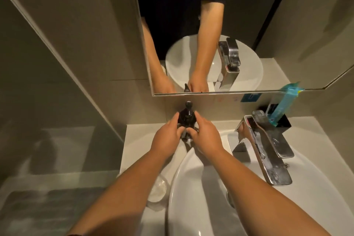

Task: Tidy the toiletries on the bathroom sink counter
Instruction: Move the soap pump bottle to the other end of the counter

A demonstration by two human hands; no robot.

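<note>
A dark pump bottle (53, 115) stands upright at the back of the white counter (134, 136), close to the wall under the mirror. My left hand (168, 136) wraps its left side and my right hand (203, 136) wraps its right side; both grip its lower body, and my fingers hide its base. At the back right, a black holder (283, 120) carries a blue packaged toothbrush (285, 103).
A white basin (210, 188) fills the near right, with a chrome faucet (268, 151) over it. A clear glass (158, 191) stands on the counter left of the basin, partly behind my left forearm. The mirror (229, 25) hangs above.
</note>
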